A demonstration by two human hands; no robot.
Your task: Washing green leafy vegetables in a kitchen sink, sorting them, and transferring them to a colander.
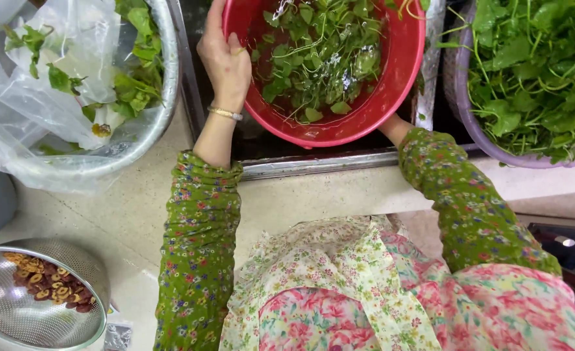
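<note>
Left hand [226, 58] grips round red plastic basin [391, 84] of wet leafy greens [313, 58].

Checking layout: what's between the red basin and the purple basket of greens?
Head view: a narrow shiny metal strip, apparently a sink divider, runs between the red basin and the purple basket; dark sink below it.

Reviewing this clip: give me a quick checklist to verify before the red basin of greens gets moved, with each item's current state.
1. Left hand has a grip on the red basin rim: ok.
2. Right hand supporting the basin: cannot tell, hidden under it.
3. Leafy greens sit inside the basin: ok.
4. Basin level: not ok, tilted.
5. Gap to the purple basket: ok, apart.
6. Sink below free: cannot tell.
</note>
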